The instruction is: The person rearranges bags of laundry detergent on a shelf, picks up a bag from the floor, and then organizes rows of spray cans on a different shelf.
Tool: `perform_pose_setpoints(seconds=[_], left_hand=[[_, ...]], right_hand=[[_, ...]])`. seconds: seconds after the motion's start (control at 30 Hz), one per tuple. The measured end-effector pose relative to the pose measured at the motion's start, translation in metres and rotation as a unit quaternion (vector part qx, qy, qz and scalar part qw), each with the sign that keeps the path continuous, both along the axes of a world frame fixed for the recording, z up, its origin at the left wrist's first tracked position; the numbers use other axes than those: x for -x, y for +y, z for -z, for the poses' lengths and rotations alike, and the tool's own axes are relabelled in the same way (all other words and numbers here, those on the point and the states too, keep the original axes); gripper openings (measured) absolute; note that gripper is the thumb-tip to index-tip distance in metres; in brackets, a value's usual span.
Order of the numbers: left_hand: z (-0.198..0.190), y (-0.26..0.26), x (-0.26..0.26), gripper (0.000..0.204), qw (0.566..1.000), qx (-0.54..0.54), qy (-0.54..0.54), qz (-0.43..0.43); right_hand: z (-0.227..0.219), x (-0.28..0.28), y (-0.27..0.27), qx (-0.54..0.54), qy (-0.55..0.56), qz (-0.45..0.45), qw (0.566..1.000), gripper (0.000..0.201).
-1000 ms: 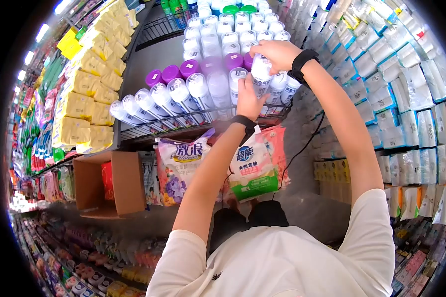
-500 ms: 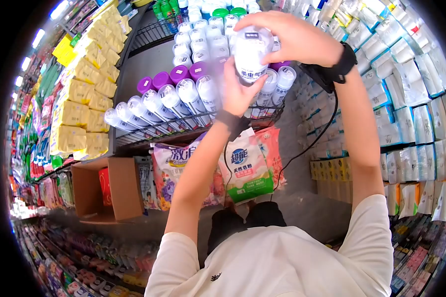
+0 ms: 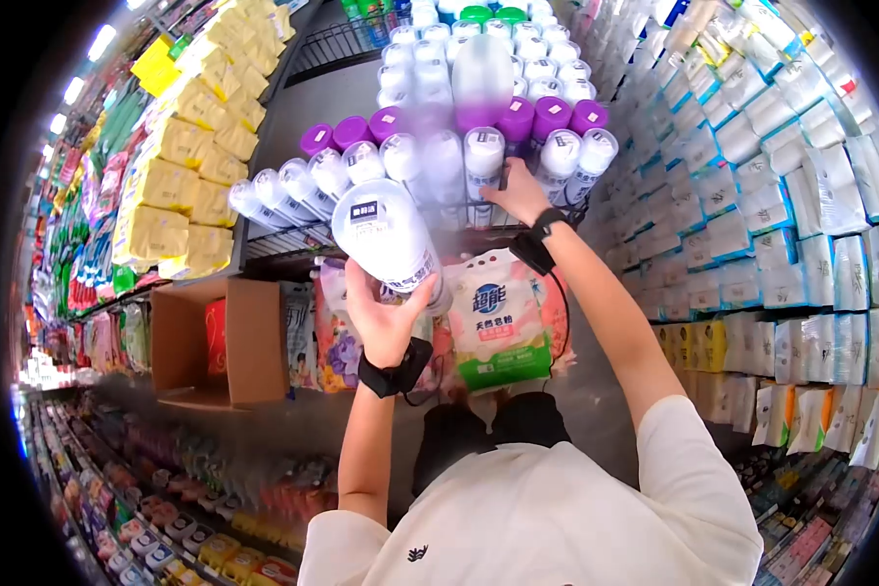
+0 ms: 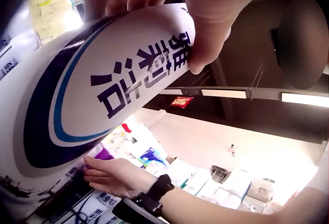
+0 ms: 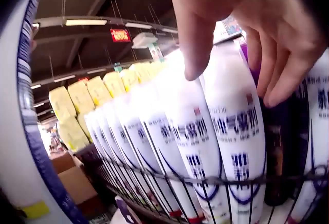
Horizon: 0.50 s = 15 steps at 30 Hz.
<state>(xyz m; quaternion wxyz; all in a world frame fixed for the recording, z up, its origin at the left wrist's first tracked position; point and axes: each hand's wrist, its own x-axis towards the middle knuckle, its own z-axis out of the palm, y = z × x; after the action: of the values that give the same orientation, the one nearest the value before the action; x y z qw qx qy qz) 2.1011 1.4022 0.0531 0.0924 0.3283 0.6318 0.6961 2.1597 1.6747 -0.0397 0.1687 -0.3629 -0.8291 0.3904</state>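
My left hand (image 3: 386, 317) grips a white aerosol can (image 3: 376, 234) with a clear cap and dark blue lettering, tilted in front of the shelf. The left wrist view shows the thumb (image 4: 208, 46) lying along the printed side of this can. At the front row of cans is my right hand (image 3: 524, 195), fingers fairly straight, beside a standing aerosol can (image 3: 483, 161). In the right wrist view its thumb (image 5: 196, 54) is close to the upper part of that can (image 5: 235, 100), and the other fingers hang over a dark gap right of it.
A wire rail (image 5: 185, 180) runs along the front row. Behind stand purple-capped cans (image 3: 552, 114) and more white cans. Laundry powder bags (image 3: 498, 317) and a cardboard box (image 3: 254, 337) stand below. Yellow packs (image 3: 156, 234) are stacked left, wrapped packs (image 3: 801, 254) right.
Both hands lifted the can off the front row and towards the body. The left hand now holds it alone, lower and to the left; the right hand let go and returned to the row.
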Motion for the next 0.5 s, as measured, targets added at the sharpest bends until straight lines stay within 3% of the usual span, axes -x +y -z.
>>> perform_pose_setpoints(seconds=[0.07,0.17,0.5], left_hand=[[0.01,-0.01,0.001,0.069,1.0,-0.001,-0.021,-0.011],[0.019,-0.015,0.003,0.069,0.999,-0.003,-0.036,-0.026],[0.018,-0.02,0.01,0.067,1.0,0.008,0.021,-0.019]], right_hand=[[0.026,0.018,-0.001,-0.062,0.03,0.042,0.997,0.076],[0.04,0.034,0.003,-0.07,0.03,0.081,0.994,0.074],[0.038,0.029,0.014,-0.074,-0.002,0.108,0.991,0.069]])
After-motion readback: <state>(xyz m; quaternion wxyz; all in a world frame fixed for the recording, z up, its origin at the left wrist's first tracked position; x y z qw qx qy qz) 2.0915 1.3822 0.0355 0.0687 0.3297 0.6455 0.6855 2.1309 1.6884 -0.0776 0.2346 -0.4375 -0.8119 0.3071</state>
